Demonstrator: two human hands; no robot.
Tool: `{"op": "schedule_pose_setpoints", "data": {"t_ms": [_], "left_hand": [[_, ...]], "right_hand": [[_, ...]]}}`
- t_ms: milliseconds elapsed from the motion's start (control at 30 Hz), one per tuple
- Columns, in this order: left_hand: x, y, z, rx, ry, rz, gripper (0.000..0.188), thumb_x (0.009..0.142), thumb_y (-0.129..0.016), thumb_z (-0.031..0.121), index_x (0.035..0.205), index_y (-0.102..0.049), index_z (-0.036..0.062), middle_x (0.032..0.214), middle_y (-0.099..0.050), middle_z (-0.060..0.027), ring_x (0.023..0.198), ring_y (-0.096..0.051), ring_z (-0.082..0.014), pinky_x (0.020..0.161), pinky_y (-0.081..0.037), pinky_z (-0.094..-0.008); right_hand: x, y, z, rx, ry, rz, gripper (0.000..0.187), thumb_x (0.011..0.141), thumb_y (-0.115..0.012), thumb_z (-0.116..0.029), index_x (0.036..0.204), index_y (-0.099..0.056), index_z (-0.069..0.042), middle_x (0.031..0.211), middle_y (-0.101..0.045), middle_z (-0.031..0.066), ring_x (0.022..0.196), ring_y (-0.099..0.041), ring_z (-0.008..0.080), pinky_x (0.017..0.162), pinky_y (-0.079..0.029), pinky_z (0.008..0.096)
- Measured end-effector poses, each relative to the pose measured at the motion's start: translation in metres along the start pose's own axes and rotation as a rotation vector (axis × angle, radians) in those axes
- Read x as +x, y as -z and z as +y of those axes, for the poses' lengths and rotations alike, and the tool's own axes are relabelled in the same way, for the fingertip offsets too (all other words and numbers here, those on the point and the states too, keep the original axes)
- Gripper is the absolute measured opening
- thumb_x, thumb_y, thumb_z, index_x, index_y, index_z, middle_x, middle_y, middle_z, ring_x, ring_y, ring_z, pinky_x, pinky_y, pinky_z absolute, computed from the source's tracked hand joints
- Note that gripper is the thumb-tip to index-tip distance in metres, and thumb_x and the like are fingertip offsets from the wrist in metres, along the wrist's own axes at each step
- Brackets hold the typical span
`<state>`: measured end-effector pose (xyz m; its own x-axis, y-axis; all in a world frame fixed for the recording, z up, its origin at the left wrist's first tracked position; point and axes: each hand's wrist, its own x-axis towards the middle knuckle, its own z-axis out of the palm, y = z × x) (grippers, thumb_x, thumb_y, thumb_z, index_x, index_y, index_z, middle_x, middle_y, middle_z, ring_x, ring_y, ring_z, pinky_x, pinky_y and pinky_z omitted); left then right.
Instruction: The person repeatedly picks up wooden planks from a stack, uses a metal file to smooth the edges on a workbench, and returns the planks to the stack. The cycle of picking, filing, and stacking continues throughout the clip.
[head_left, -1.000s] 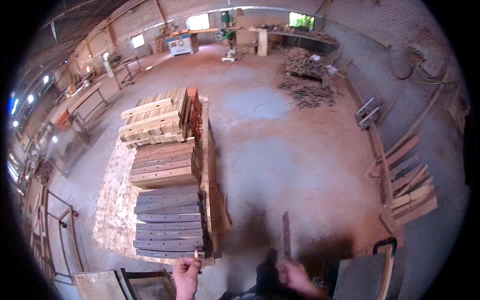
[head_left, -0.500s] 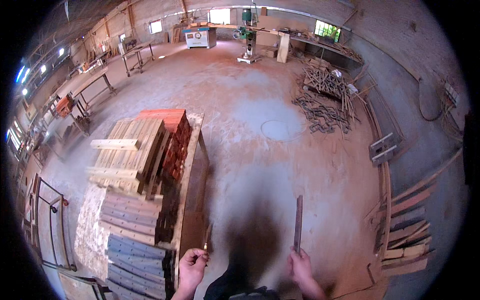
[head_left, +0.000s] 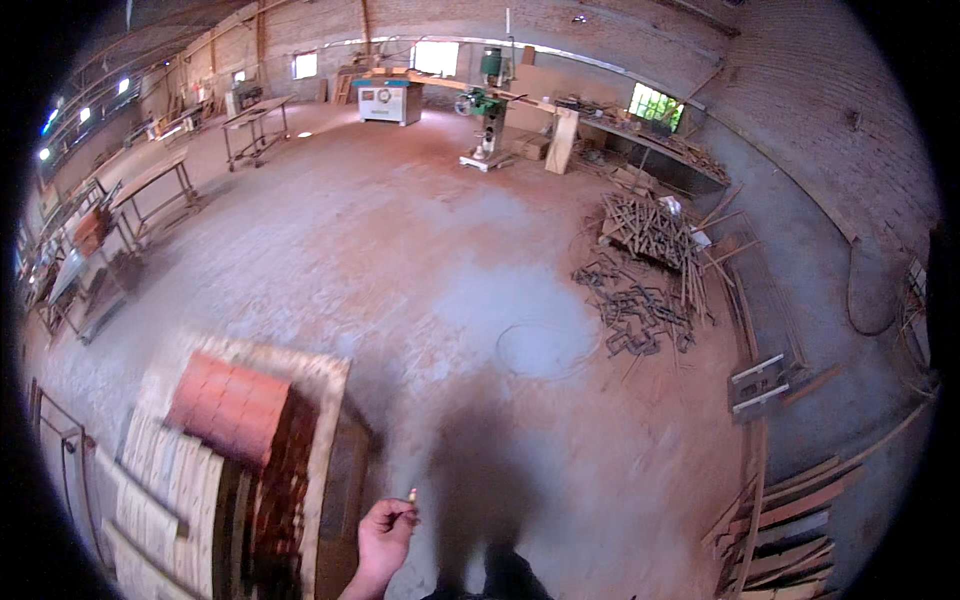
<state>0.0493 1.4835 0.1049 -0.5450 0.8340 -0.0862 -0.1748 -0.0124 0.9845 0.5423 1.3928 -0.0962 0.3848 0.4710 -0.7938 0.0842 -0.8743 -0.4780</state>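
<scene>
My left hand (head_left: 385, 535) is closed in a pinch at the lower middle. A small, slim, yellowish thing (head_left: 412, 495) pokes up from its fingertips, too little to make out its kind. Left of this hand stands a low wooden platform (head_left: 335, 400) bearing stacked wood. Reddish-orange wood pieces (head_left: 235, 405) lie in a stack on its far part. Nearer are pale wooden slats (head_left: 160, 480) with small holes and crosspieces over them, blurred by motion. My right hand is outside the picture.
Ahead stand a green drilling machine (head_left: 487, 120) and a white-and-teal machine (head_left: 390, 100). To the right lie a heap of wood sticks (head_left: 650, 230), dark metal pieces (head_left: 630, 310) and boards (head_left: 800, 510) along the wall. Work tables (head_left: 255, 115) line the far left.
The view has swung up and moved forward, so the platform's stacks sit lower and further left. My right hand, with its long dark strip, has left the picture. The left hand keeps its pinch.
</scene>
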Motion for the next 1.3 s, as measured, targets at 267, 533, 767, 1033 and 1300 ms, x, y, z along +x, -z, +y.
{"op": "schedule_pose_setpoints", "data": {"t_ms": [267, 533, 767, 1033, 1300], "left_hand": [[0.197, -0.043, 0.011, 0.149, 0.082, 0.226, 0.007, 0.087, -0.056, -0.004, 0.09, -0.059, 0.0017, 0.082, -0.062, -0.0038, 0.072, -0.06, -0.0104, 0.065, -0.049, -0.0243], [0.368, -0.02, 0.036, 0.243, 0.036, 0.51, 0.006, 0.086, -0.058, 0.003, 0.091, -0.061, 0.001, 0.082, -0.065, -0.0046, 0.078, -0.06, -0.012, 0.074, -0.049, -0.0272], [0.523, 0.052, -0.026, 0.145, 0.214, 0.762, 0.018, 0.084, -0.06, 0.014, 0.097, -0.065, 0.0032, 0.087, -0.067, -0.0126, 0.083, -0.065, -0.0184, 0.078, -0.05, -0.0313], [0.644, 0.135, 0.05, 0.107, 0.009, 1.026, 0.009, 0.089, -0.06, 0.008, 0.095, -0.058, 0.002, 0.08, -0.062, -0.0013, 0.071, -0.056, -0.0075, 0.061, -0.046, -0.0238], [0.728, 0.236, 0.075, -0.07, 0.103, 1.455, 0.012, 0.082, -0.065, 0.005, 0.087, -0.054, 0.0023, 0.073, -0.059, -0.0023, 0.067, -0.056, -0.0087, 0.057, -0.046, -0.0239]], "right_hand": [[0.154, -0.09, -0.227, 0.198, 0.019, -0.401, 0.032, 0.092, -0.056, -0.03, 0.063, -0.052, -0.017, 0.053, -0.048, -0.0034, 0.039, -0.043, 0.0133, 0.037, -0.033, 0.0268], [0.224, -0.303, -0.629, -0.382, 0.376, -0.414, 0.028, 0.093, -0.051, -0.033, 0.101, -0.058, -0.007, 0.078, -0.061, 0.0085, 0.061, -0.056, 0.0201, 0.052, -0.045, 0.0349], [0.151, -0.582, -0.828, -0.705, 0.607, -0.584, 0.035, 0.093, -0.05, -0.035, 0.109, -0.055, -0.005, 0.091, -0.058, 0.012, 0.077, -0.053, 0.0226, 0.064, -0.043, 0.0376], [0.126, -0.797, -0.905, -0.954, 0.592, -0.699, 0.044, 0.093, -0.05, -0.037, 0.118, -0.051, -0.001, 0.107, -0.054, 0.016, 0.094, -0.05, 0.0255, 0.079, -0.04, 0.0406], [0.122, -1.003, -0.991, -1.125, 0.613, -0.808, 0.054, 0.092, -0.049, -0.039, 0.128, -0.047, 0.002, 0.123, -0.05, 0.0201, 0.112, -0.047, 0.0284, 0.093, -0.037, 0.0437]]}}
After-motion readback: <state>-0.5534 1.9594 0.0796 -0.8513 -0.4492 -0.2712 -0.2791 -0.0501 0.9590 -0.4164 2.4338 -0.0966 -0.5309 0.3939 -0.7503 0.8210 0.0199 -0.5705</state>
